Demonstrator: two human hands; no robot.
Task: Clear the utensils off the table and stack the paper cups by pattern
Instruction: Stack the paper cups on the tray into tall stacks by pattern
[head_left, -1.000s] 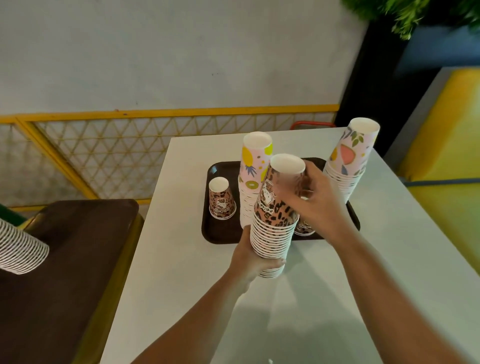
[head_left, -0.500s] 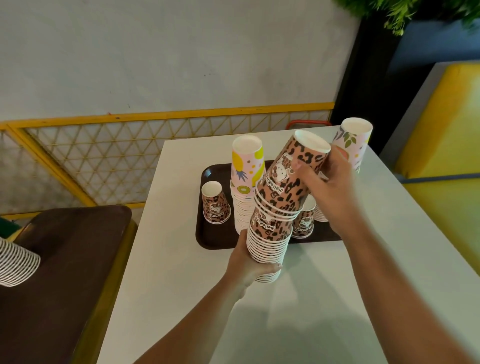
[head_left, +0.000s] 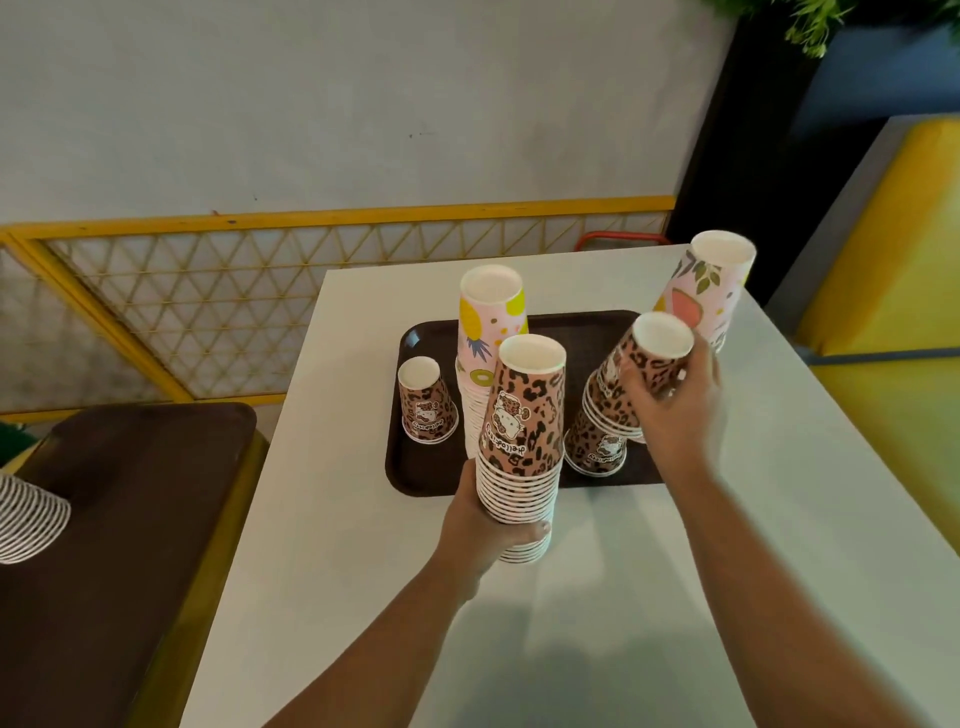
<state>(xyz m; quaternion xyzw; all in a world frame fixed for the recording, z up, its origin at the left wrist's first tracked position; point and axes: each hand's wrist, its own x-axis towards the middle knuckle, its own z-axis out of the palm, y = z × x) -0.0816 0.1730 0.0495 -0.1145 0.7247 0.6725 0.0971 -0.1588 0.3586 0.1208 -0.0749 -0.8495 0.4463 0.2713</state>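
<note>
At centre frame the left hand (head_left: 480, 525) is clamping the tall leopard stack (head_left: 522, 452). Right of it, the right hand (head_left: 675, 400) is gripping a tilted short leopard stack (head_left: 631, 384) over the tray (head_left: 415, 467). Two leopard cups (head_left: 427, 402) are waiting unstacked; the pineapple stack (head_left: 488, 332) and fruit stack (head_left: 711, 291) look finished. No utensils showing.

A grey wall (head_left: 337, 104) rises behind a yellow lattice railing (head_left: 218, 291), with a yellow bench (head_left: 904, 249) at right.
</note>
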